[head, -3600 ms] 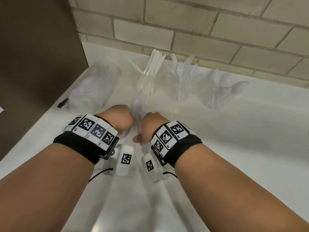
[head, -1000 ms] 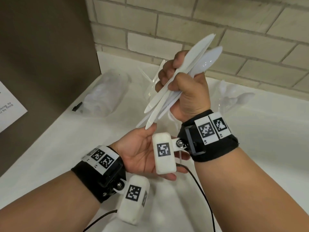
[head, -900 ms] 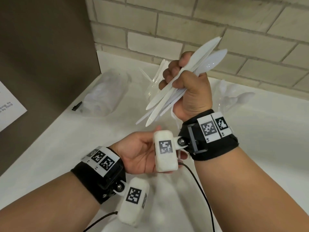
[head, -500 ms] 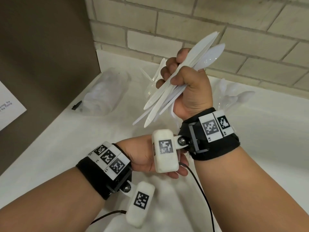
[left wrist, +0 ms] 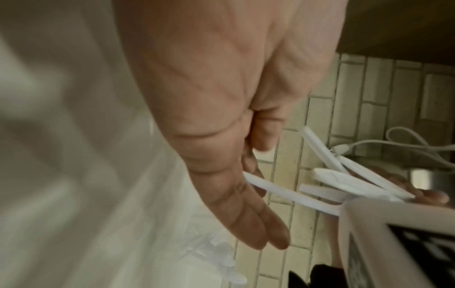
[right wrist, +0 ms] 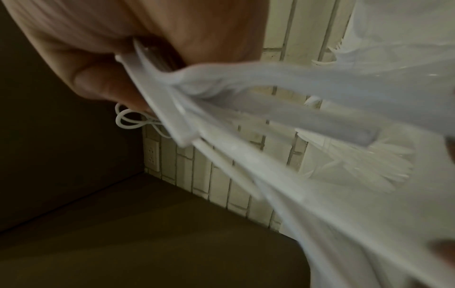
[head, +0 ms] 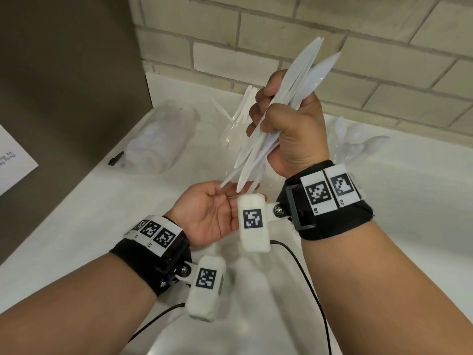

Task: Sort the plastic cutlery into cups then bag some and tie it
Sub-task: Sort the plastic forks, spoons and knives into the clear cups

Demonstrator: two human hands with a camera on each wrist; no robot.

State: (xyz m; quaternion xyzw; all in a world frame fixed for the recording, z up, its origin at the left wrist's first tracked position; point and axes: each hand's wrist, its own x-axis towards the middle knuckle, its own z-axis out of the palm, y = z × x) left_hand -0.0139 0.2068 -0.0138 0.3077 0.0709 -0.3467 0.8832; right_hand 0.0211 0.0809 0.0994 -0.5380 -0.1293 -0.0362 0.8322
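My right hand (head: 271, 111) is raised above the white counter and grips a bundle of white plastic cutlery (head: 304, 70), blades pointing up and right, handles pointing down and left. My left hand (head: 217, 208) lies palm up just below, fingers straight, and the handle ends touch its fingertips. The left wrist view shows the left hand's straight fingers (left wrist: 248, 220) with one white handle (left wrist: 290, 194) resting against them. In the right wrist view the right hand's thumb (right wrist: 103, 83) presses the blurred cutlery (right wrist: 167, 117). A clear cup of knives (head: 238, 121) and a clear cup of spoons (head: 358, 142) stand at the back.
A clear wrapped pack (head: 158, 142) lies at the back left beside a small black object (head: 115, 158). A brown panel (head: 64, 85) walls the left side and a brick wall (head: 256, 34) the back. Crumpled clear plastic (head: 245, 298) lies near the front of the counter (head: 409, 213).
Both hands rose from the clear plastic on the counter. The right hand keeps the bundle raised. In the last half second the left hand turned palm up under the handle ends.
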